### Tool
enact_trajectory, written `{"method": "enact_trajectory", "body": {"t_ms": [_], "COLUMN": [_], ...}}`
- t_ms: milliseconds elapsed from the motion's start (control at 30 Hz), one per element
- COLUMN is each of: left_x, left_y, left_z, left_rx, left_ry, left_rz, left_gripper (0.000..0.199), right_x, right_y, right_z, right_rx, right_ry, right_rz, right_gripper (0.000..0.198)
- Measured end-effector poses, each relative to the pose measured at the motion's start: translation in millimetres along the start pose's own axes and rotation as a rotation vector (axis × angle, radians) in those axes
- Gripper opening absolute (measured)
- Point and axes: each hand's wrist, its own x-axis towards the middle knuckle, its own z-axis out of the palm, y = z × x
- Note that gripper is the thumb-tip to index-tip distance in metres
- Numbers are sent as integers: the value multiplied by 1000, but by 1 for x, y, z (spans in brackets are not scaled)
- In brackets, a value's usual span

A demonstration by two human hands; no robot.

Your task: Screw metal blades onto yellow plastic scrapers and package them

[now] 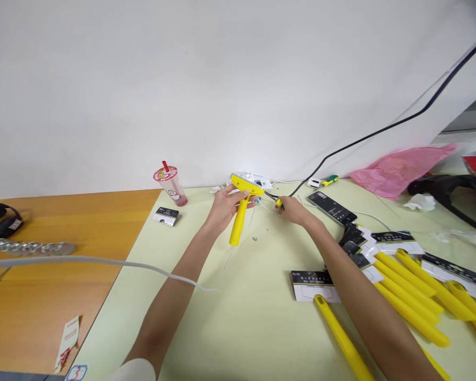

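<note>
My left hand (227, 206) is closed around the head of a yellow scraper (240, 219), whose handle points down toward me above the pale table. To its right, my right hand (293, 210) is closed on a small screwdriver (280, 203); only part of its yellow and dark handle shows, and its tip cannot be made out. The two hands are a little apart. A few tiny metal pieces that look like screws (255, 239) lie on the table below them. A white power strip (262, 181) sits behind the scraper, partly covered.
More yellow scrapers (408, 296) with black-and-white cards lie at right. A phone (332, 207), a green-yellow handled tool (330, 180) and a pink bag (396, 172) are beyond. A drink cup (171, 185) and a folded card (166, 216) stand left. A black cable (365, 138) runs along the wall.
</note>
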Motion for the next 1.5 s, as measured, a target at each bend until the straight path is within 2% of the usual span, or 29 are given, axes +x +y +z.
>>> {"method": "enact_trajectory", "body": {"t_ms": [400,767,867,967,1067,1133,1200,1267,1367,1500], "left_x": [-2,-3,1,6,10,10,8,4,-2,-7], "left_y": [-1,1,-4,-11,-16,-18,-19,-20,-24,-29], "left_z": [-2,0,-5,-11,-14,-13,-9,-3,8,17], "left_rx": [38,53,78,108,130,140,156,172,187,178], "left_ry": [-87,-92,-72,-52,-31,-23,-37,-70,-125,-140], "left_rz": [-35,-68,-73,-76,-88,-106,-119,-120,-117,-158], "left_gripper": [41,41,40,41,37,32,30,34,41,39], "right_x": [-2,-6,-11,-20,-35,-47,-57,-64,-67,-67], "right_y": [-5,-15,-21,-27,-40,-54,-72,-89,-108,-114], "right_z": [-2,3,-4,-25,-57,-74,-82,-81,-72,-66], "right_rx": [71,19,36,104,221,455,713,825,787,610], "right_ry": [-25,-10,16,49,125,265,386,441,433,412], "right_rz": [-4,-1,-8,-26,-59,-111,-174,-198,-190,-158], "right_gripper": [16,6,4,5,13,27,40,41,29,16]}}
